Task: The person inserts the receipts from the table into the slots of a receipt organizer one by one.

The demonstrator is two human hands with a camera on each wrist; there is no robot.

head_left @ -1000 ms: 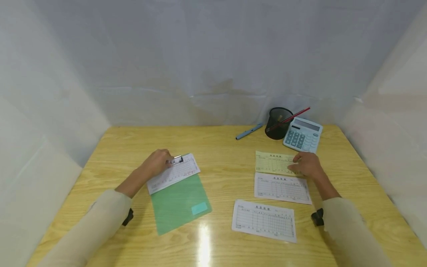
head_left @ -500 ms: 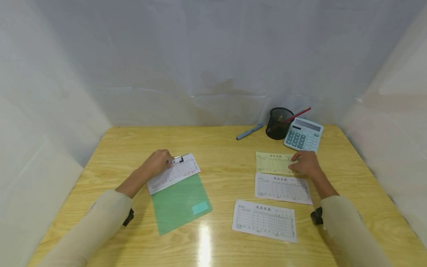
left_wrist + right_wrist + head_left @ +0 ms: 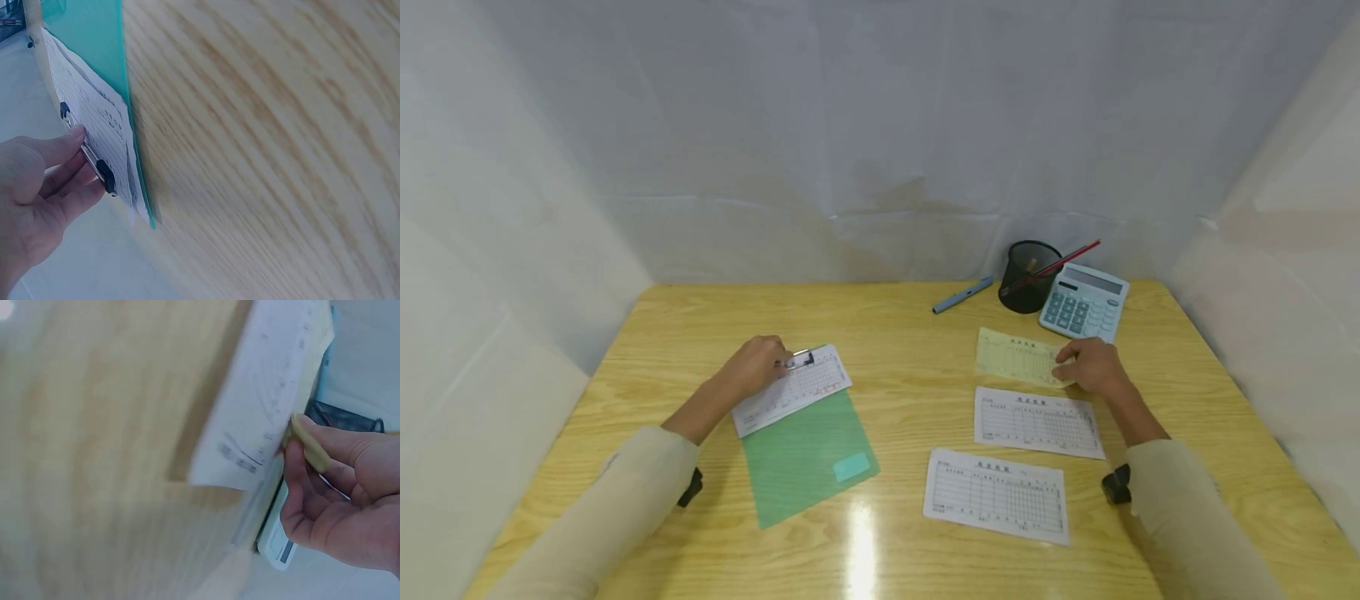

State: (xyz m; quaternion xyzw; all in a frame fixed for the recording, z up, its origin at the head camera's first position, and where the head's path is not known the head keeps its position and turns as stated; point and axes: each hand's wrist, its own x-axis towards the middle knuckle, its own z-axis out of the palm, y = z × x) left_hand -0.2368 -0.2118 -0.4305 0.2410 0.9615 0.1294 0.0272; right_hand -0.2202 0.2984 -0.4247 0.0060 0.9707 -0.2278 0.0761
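Observation:
My left hand (image 3: 758,367) pinches the metal clip (image 3: 94,159) of a green clipboard (image 3: 808,458), thumb on one side and fingers on the other. White printed slips (image 3: 808,383) lie under that clip at the board's top, and a pale blue label (image 3: 851,467) sits near its lower corner. Over on the right, my right hand (image 3: 1092,367) pinches the right end of a yellow printed slip (image 3: 1011,357), which is tilted and bent at the fingers. In the right wrist view the yellow end (image 3: 310,447) stands folded up between thumb and fingers.
Just below the yellow slip lies one white form (image 3: 1037,423), with another white form (image 3: 996,497) nearer the front. Behind the right hand are a light blue calculator (image 3: 1084,304), a black mesh pen cup (image 3: 1024,279) with a red pencil, and a blue pen (image 3: 962,296).
The yellow slip was flat against the upper white form; now its right end is raised in my right hand and the slip has turned and shifted slightly away. My left hand stays on the clip.

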